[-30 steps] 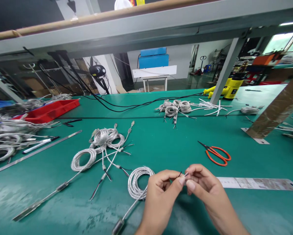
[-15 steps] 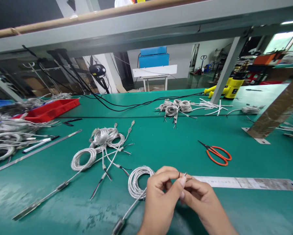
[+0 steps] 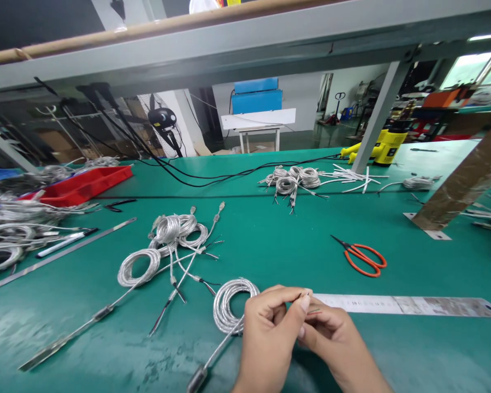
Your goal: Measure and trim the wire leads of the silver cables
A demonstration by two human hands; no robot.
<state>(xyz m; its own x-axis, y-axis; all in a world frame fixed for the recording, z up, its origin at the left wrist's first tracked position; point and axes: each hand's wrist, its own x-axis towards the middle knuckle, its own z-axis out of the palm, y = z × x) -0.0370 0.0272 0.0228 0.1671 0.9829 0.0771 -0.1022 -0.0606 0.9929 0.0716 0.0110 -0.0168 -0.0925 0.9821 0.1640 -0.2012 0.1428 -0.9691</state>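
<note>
My left hand [image 3: 272, 333] and my right hand [image 3: 337, 335] meet at the front of the bench, fingertips pinched together. Thin wires [image 3: 314, 311], one red and one dark, show between the fingers against my right index finger. A tiny wire tip pokes out at the left fingertips; the rest is hidden by the hands. Just left of my left hand lies a coiled clear-jacketed cable [image 3: 224, 311], partly covered by it. From that coil a straight length runs to a dark cylindrical piece [image 3: 197, 377]. Behind my right hand lies a steel ruler [image 3: 409, 304].
Orange-handled scissors [image 3: 366, 259] lie beyond the ruler. More coiled cables [image 3: 169, 229] with bared wire ends sit left of centre, others [image 3: 288, 183] farther back. At left are a red tray [image 3: 89, 185] and another metal ruler [image 3: 65, 254]. A shelf post [image 3: 460, 185] rises at right.
My fingers have shifted slightly on the wires. A dark tip that stuck up between the hands is now mostly hidden, and the red and dark wires have come into sight at my right index finger.
</note>
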